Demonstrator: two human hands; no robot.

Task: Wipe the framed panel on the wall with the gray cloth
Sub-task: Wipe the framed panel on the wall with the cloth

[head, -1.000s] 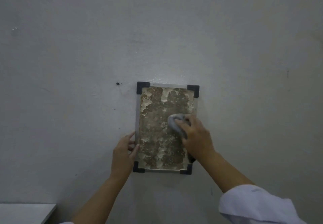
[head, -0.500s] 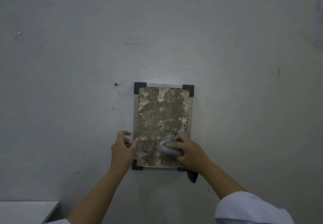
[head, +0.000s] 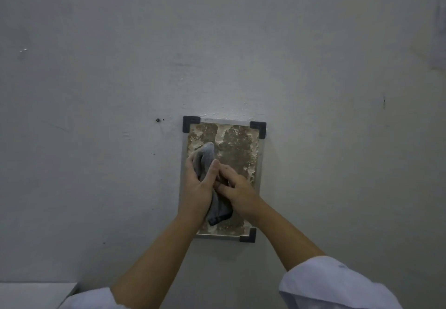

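Panel with a silver frame and black corner caps hangs on the gray wall, a little below the middle of the view and slightly to the right. Its surface is brown and patchy. At about 9 o'clock from the top left cap, well apart from it, sits a small dark screw hole in the wall.

At 7 o'clock of the view a pale ledge shows in the corner. From there, going right, the left hand reaches up over the left half of the panel. Its fingers and thumb are curled around the gray cloth, which sticks out above the hand toward 12 o'clock and hangs below the palm toward 6 o'clock.

Just beside it, at 3 o'clock, the right hand touches the left one. Its fingers are bent and pinch the same cloth in the middle. Both forearms are bare, with white sleeves at the bottom edge.
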